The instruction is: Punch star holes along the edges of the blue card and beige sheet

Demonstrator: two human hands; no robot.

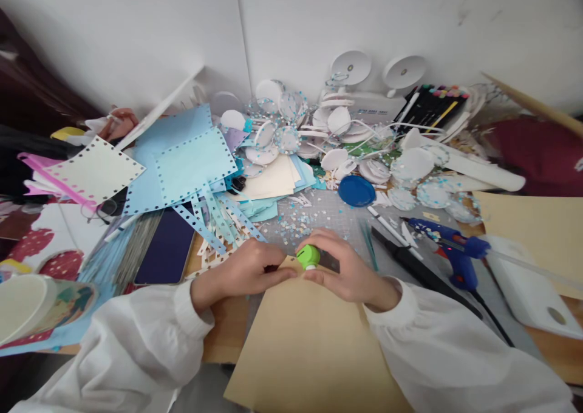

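Note:
A large tan paper sheet [314,346] reaches from the table's front edge toward the camera. At its far edge sits a small green and white punch [308,256]. My right hand [344,267] is closed around the punch, thumb below and fingers above it. My left hand [255,268] pinches the sheet's far left corner between thumb and fingers, just left of the punch. Small confetti pieces [298,223] are scattered on the grey mat beyond both hands.
Punched blue sheets [195,164], a dark phone [164,246] and a cup [27,307] lie left. White discs [339,121] crowd the back. At right are a blue lid [356,191], a blue glue gun [460,249], a black tool [410,264] and a white box [532,285].

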